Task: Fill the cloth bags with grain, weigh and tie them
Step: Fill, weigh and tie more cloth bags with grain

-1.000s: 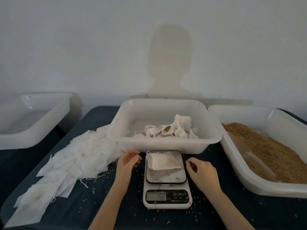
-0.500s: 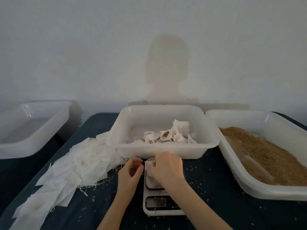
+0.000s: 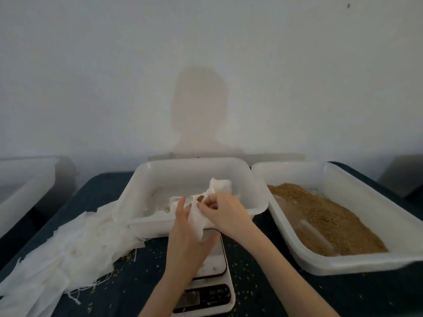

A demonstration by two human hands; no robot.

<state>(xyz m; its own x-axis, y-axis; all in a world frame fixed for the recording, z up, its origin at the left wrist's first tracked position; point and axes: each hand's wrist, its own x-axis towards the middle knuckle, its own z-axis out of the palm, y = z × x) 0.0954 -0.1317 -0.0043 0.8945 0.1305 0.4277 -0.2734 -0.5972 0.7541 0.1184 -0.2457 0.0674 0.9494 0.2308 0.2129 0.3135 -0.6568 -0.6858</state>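
Both hands hold a small white cloth bag point(image 3: 197, 219) lifted above the digital scale point(image 3: 210, 282). My left hand point(image 3: 186, 239) supports the bag from below and from the left, fingers up along its side. My right hand point(image 3: 225, 213) pinches the bag's top edge. Behind them the middle white tub point(image 3: 256, 202) holds several filled white bags point(image 3: 219, 187), one showing brown grain at its mouth. The right tub point(image 3: 375, 261) holds loose brown grain point(image 3: 325, 223).
A heap of flat cloth bags point(image 3: 68, 245) with loose threads lies on the dark table at the left. Another white tub point(image 3: 25, 188) stands at the far left. Stray grains dot the tabletop point(image 3: 263, 289) around the scale.
The bag lay on the scale's plate with both hands beside it. My hands then closed on it and lifted it off the plate, up toward the middle tub's front rim.
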